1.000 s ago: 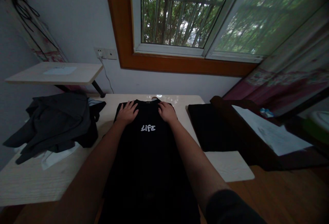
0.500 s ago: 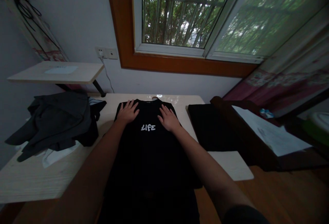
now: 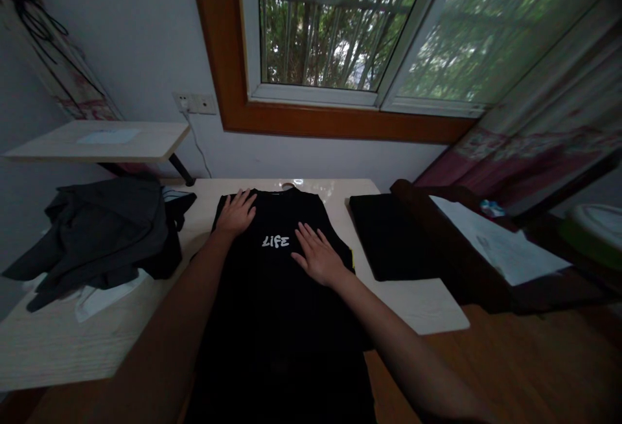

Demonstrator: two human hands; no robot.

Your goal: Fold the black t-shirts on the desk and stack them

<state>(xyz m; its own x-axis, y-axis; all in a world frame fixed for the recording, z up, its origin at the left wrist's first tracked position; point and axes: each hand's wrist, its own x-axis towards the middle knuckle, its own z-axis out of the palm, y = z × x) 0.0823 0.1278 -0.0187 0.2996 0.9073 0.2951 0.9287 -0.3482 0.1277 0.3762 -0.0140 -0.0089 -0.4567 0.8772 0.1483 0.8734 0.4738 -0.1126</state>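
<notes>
A black T-shirt (image 3: 276, 281) lies spread on the pale wooden table (image 3: 340, 194), its neckline toward the wall. White lettering (image 3: 275, 241) runs across its chest. My left hand (image 3: 236, 211) rests flat near the shirt's left shoulder, fingers spread loosely. Flat on the right side of the chest, just right of the lettering, lies my right hand (image 3: 318, 255) with its fingers stretched out. Neither hand holds anything. The shirt's lower part is dark and hard to tell from what is below it.
A heap of dark grey clothing (image 3: 107, 229) sits on the left, a white cloth (image 3: 109, 294) under it. Behind it stands a raised shelf (image 3: 155, 142). A folded black garment (image 3: 393, 236) lies at the right, beside dark furniture bearing a white sheet (image 3: 495, 242).
My right hand has slid down the shirt toward me, from near the shoulder to beside the lettering. My left hand stays near the left shoulder. The view has shifted slightly.
</notes>
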